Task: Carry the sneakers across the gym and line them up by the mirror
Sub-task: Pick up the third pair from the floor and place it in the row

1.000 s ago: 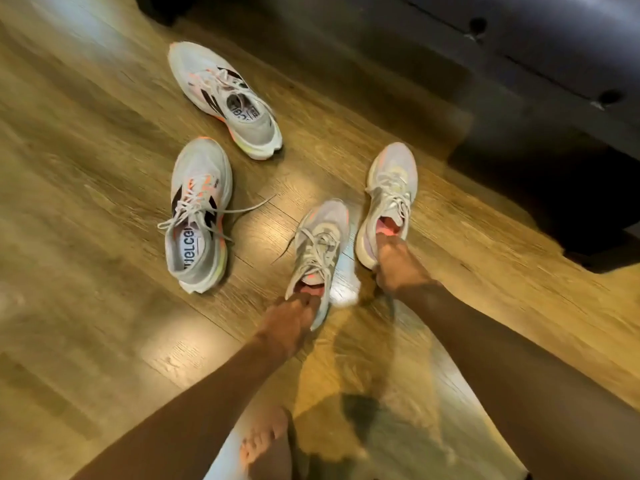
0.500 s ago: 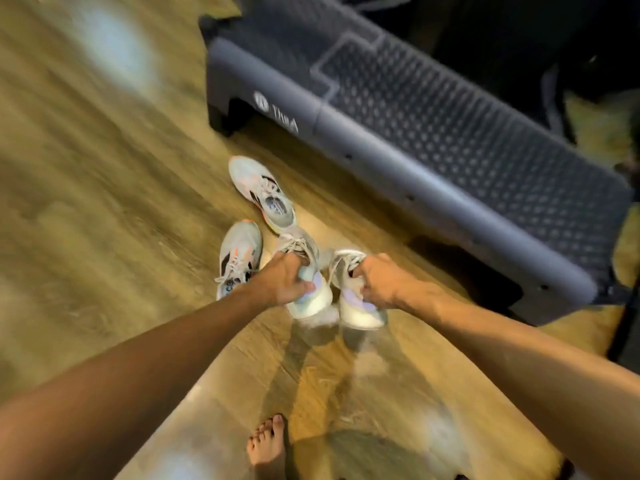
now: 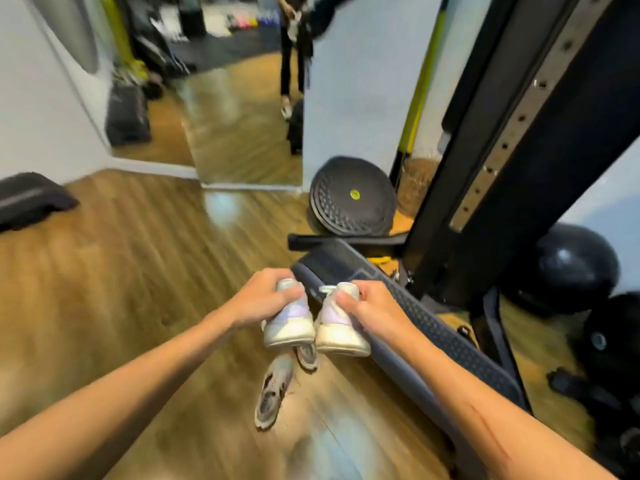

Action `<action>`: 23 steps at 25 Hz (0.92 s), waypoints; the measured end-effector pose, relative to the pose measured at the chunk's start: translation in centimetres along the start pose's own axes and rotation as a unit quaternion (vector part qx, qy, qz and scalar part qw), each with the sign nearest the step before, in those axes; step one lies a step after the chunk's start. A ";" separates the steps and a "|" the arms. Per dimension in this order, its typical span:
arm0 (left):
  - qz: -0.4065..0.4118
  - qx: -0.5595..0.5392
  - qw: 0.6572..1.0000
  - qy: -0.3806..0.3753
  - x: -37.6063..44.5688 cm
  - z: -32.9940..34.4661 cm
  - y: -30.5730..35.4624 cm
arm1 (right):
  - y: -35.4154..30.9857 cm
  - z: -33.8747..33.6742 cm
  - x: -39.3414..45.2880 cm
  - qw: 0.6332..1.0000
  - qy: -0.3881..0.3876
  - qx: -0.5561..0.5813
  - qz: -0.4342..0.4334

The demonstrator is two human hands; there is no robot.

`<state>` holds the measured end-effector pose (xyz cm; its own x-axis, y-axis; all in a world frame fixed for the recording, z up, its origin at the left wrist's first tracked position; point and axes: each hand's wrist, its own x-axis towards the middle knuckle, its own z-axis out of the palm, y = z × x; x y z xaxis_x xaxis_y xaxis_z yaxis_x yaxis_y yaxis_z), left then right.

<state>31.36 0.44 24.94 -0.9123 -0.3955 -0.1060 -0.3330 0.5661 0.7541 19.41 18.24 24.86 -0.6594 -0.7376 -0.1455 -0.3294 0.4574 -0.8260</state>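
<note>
My left hand (image 3: 265, 297) grips a white and lilac sneaker (image 3: 292, 325) by its collar, heel toward me, held in the air. My right hand (image 3: 372, 304) grips its mate (image 3: 337, 329) the same way, right beside it. Below them a second pair stays on the wood floor: one grey sneaker (image 3: 273, 391) in plain sight, the other (image 3: 306, 355) mostly hidden under the held shoes. A tall mirror (image 3: 239, 109) stands against the far wall ahead.
A grey step platform (image 3: 433, 327) runs along my right, under a black rack upright (image 3: 512, 133). A black balance disc (image 3: 351, 195) leans near the mirror. Dark exercise balls (image 3: 571, 268) sit far right. Another step (image 3: 31, 199) lies at the left wall.
Both hands took hold of the sneakers on the floor and lifted them. My view rose from the floor to the room and mirror ahead.
</note>
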 end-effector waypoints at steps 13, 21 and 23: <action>-0.083 0.098 0.918 0.375 -37.2 -17.9 9.2 | -31.7 10.8 -18.4 0.911 -0.234 0.037 -0.338; -0.272 0.106 0.826 0.482 -67.7 -18.4 4.1 | -41.6 31.6 -37.0 0.790 -0.466 0.003 -0.399; -0.312 0.098 0.797 0.508 -76.4 -17.6 3.5 | -44.1 36.7 -44.0 0.742 -0.517 -0.026 -0.427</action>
<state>104.07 19.84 47.07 0.0759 -0.9694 0.2334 -0.7686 0.0922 0.6330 87.74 12.33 47.75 0.6655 -0.7443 0.0556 -0.3729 -0.3962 -0.8390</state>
